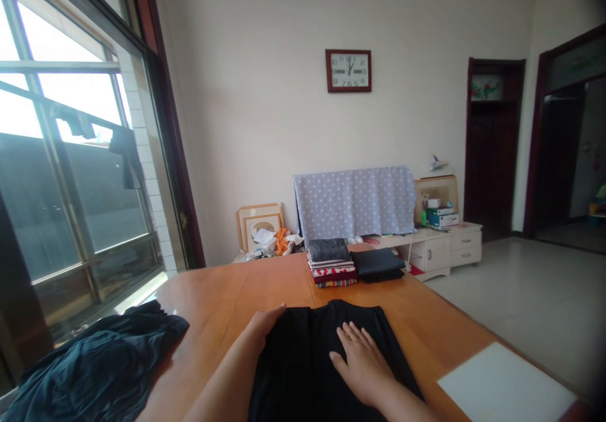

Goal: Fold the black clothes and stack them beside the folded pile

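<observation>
A black garment (307, 352) lies spread on the wooden table (222, 295) right in front of me. My left hand (266, 322) rests at its upper left corner, fingers curled over the edge of the cloth. My right hand (360, 360) lies flat on the middle of the garment, fingers apart and pointing away from me. Neither hand grips anything that I can see.
A stack of folded clothes (331, 263) and a folded dark piece (379, 264) sit at the table's far edge. A dark teal heap of cloth (95, 359) lies at the left. A white board (504, 387) lies at the right corner. Window on the left.
</observation>
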Demonstrator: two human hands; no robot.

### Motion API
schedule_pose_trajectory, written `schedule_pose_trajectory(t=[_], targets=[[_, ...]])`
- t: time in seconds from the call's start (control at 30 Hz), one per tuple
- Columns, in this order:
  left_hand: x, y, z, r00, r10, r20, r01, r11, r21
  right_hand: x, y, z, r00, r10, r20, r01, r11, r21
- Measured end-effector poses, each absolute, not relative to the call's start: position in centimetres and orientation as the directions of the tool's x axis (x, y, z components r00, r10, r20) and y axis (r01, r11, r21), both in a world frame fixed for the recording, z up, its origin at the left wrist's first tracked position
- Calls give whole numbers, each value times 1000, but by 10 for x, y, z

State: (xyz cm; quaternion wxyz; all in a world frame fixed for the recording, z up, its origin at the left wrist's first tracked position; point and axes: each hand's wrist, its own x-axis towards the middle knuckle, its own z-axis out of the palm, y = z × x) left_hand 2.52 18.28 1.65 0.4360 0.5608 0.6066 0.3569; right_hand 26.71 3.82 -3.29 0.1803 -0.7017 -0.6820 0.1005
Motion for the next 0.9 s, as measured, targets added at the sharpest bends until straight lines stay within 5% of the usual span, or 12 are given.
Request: schedule_pose_trajectory(t=[0.53,0.9], targets=[[21,211,-8,-172,982,82,655,52,753,270,40,-34,66,992,105,904,-15,-426],[-28,122,8,31,988,154,605,-142,783,271,40,-38,47,997,64,941,-22,-338]])
